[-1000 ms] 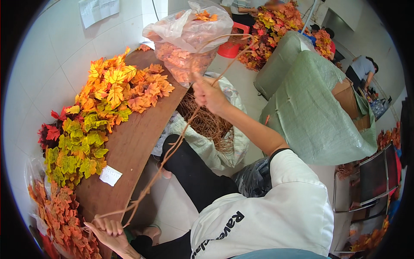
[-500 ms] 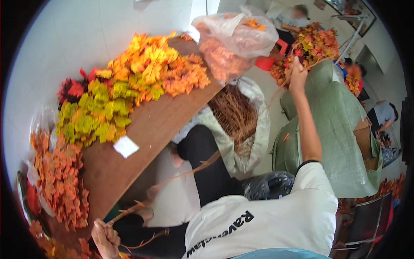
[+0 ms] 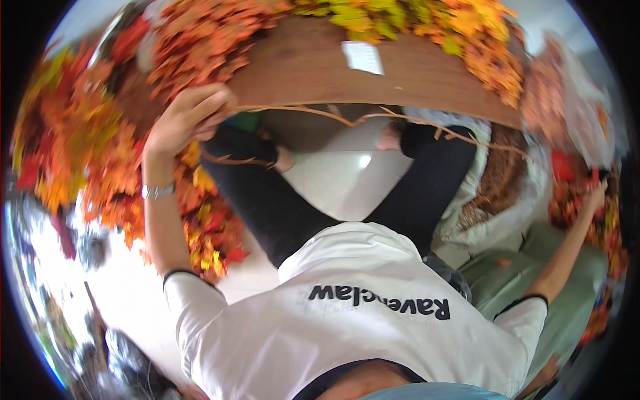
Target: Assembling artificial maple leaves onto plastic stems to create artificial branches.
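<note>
A long, thin brown artificial stem point(image 3: 353, 123) with short side twigs stretches across in front of my knees. Its left part is gripped in my closed left hand point(image 3: 190, 119), beside the table's near edge, and a loose tail hangs below the fist over my left leg. My right hand point(image 3: 596, 196) is reached far out to the right, small near the rim, with its fingers closed. The stem runs toward it and fades in blur, so the exact grip point is unclear. Orange artificial maple leaves point(image 3: 207, 47) are heaped beyond my left hand.
The brown wooden table point(image 3: 300, 63) bears yellow-green leaves point(image 3: 367, 17), orange-yellow leaves point(image 3: 490, 57) and a white card point(image 3: 363, 58). An open sack point(image 3: 460, 223) holds brown stems. Right: a clear bag point(image 3: 560, 100) and a green wrapped bale point(image 3: 533, 280). Left: more red-orange leaves point(image 3: 100, 153).
My view has swung to the left, so the table now lies across the top. The stem is still stretched between both hands, and my arms are spread wide.
</note>
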Demonstrator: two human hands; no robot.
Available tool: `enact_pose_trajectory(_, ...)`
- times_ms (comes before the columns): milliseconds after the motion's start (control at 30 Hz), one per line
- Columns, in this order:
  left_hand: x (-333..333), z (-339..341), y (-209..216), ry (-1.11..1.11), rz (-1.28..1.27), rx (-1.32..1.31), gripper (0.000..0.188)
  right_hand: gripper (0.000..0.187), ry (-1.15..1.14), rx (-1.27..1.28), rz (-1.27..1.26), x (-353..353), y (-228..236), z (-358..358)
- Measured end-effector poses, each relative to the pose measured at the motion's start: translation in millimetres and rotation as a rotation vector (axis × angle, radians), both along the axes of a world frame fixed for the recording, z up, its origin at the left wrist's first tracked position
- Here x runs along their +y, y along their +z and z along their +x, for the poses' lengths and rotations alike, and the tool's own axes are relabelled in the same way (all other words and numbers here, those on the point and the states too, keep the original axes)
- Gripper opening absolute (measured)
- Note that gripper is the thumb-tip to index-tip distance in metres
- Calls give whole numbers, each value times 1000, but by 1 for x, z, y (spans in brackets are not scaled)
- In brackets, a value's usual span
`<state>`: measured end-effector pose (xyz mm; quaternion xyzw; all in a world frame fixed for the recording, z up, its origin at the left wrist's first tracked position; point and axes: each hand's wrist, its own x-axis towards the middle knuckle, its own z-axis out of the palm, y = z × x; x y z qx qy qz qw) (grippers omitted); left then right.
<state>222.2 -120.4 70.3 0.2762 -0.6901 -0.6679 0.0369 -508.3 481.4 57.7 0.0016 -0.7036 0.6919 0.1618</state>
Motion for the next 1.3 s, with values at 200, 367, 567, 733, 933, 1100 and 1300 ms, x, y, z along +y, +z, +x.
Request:
enact_pose_trajectory(200,-7,2,-8,-182,89,139,34,27,714,-217,-169,-35,11,18)
enact_pose_trajectory(367,7,0,10,-139,-20,144,35,26,996,-315,-155,-162,23,119)
enact_pose_trajectory(567,-32,-14,25,-602,137,567,31,32,1151,-213,-11,-231,65,266)
enact_pose_trajectory(733,7,-1,56,-101,387,417,29,30,1484,-212,-81,-233,77,332)
enact_pose_trajectory(933,28,-12,59,-105,77,391,35,36,1724,-67,234,-270,54,419)
enact_pose_trajectory(1100,46,64,70,152,-561,-18,36,44,1489,160,690,-278,52,398)
enact_pose_trajectory(1300,-29,271,27,561,-1040,-523,27,42,932,34,915,-231,70,317)
